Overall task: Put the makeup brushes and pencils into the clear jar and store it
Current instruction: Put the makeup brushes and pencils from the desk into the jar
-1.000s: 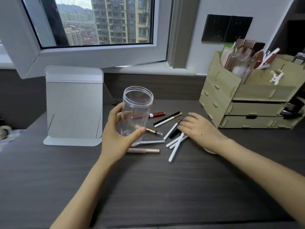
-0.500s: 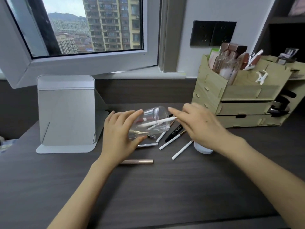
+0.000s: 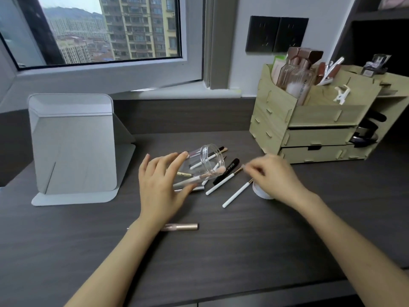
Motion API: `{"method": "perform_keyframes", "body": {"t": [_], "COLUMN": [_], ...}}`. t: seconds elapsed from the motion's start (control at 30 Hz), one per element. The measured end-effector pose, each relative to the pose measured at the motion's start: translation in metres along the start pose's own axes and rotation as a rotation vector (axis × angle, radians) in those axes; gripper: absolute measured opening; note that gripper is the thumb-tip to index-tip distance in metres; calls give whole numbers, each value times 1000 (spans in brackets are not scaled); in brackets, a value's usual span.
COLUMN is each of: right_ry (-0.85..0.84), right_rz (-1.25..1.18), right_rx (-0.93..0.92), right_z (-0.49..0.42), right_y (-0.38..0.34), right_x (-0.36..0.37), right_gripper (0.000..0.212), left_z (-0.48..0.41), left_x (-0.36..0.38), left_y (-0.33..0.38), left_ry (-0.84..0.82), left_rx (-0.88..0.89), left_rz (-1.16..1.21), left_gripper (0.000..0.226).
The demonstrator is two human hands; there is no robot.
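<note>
My left hand (image 3: 161, 185) grips the clear jar (image 3: 209, 160), which is tilted on its side with its mouth facing right, low over the desk. A white-handled brush (image 3: 200, 163) lies inside it. Below the mouth lie a black pencil (image 3: 228, 170) and two white-handled brushes (image 3: 221, 183) (image 3: 236, 194). My right hand (image 3: 274, 176) hovers just right of them, its blurred fingertips at the bristle end of one white brush. A rose-gold pencil (image 3: 181, 227) lies alone near my left wrist.
A white round lid (image 3: 260, 192) sits partly under my right hand. A wooden drawer organizer (image 3: 309, 129) with bottles stands at the back right. A grey folding mirror stand (image 3: 73, 147) stands to the left. The dark desk (image 3: 221, 251) stretches toward me.
The jar went from upright to lying tilted in my left hand. My right hand slid a white brush into it, then drew back to the right over the loose brushes.
</note>
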State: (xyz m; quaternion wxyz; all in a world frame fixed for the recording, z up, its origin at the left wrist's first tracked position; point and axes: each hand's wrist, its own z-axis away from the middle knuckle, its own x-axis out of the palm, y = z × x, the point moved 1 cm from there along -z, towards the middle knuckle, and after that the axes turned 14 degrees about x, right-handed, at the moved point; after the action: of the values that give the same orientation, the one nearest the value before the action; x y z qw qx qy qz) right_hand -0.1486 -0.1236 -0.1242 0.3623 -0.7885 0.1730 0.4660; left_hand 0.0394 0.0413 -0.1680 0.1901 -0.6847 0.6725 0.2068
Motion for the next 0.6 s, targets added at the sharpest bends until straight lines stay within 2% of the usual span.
{"method": "perform_keyframes", "body": {"t": [0.03,0.1,0.23,0.33,0.4,0.6], "right_ry": [-65,-98,26,102,155,434], "right_rz": [268,561,735,690,571,249], "right_rx": [-37,-184,-419,-542,-550,-235], "right_z": [3,6,4,3,3,10], "right_y": [10,20,18,15,14,6], "right_x": [9,26,40,42,39,-17], "right_gripper": [20,20,10,11,15,18], "left_z": [0,0,1,2,1,2], "left_x": [1,2,4,4,4,4], "left_y": [-1,-1,-3,-5,-5,-10], "left_ry": [-5,-12,-17,-22,-19,17], "left_rx": [-1,-5,-5,-34,-47,-101], "left_rz": [-2,-5,-18,-13,-7,24], "left_gripper": [58,59,61,62,62,66]}}
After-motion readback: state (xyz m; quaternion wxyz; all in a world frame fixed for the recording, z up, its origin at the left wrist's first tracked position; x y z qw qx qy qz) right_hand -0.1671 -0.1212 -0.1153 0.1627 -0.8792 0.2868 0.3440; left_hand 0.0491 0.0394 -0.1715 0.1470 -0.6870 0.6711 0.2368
